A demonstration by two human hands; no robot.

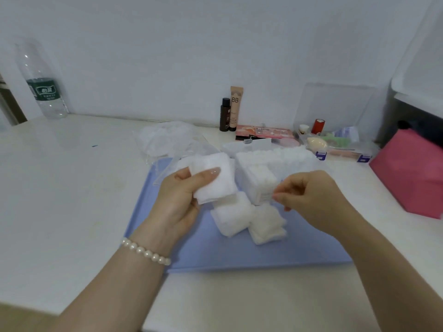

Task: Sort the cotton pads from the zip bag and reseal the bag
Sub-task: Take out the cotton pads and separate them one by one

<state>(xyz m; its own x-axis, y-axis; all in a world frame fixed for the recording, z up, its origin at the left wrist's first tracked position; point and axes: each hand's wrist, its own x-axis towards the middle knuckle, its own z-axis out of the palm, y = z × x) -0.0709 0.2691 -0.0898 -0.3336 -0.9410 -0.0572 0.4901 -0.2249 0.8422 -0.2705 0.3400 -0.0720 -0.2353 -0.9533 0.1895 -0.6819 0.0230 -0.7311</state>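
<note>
I saw a stack of white cotton pads (213, 180) gripped in my left hand (178, 202), thumb curled across its top, held above the blue mat (215, 250). My right hand (309, 197) had its fingers curled, pinching the corner of a clear pack of cotton pads (260, 185) that stood on the mat. Two more stacks (249, 218) lay on the mat just below the held one, touching each other. A crumpled clear zip bag (167, 138) lay on the white bench (60, 188) behind the mat, its mouth hard to make out. Further back stood a water bottle (42, 82), a BB tube (236, 107) beside a dark bottle (224, 115), and a pink pouch (412, 173) at right.
</note>
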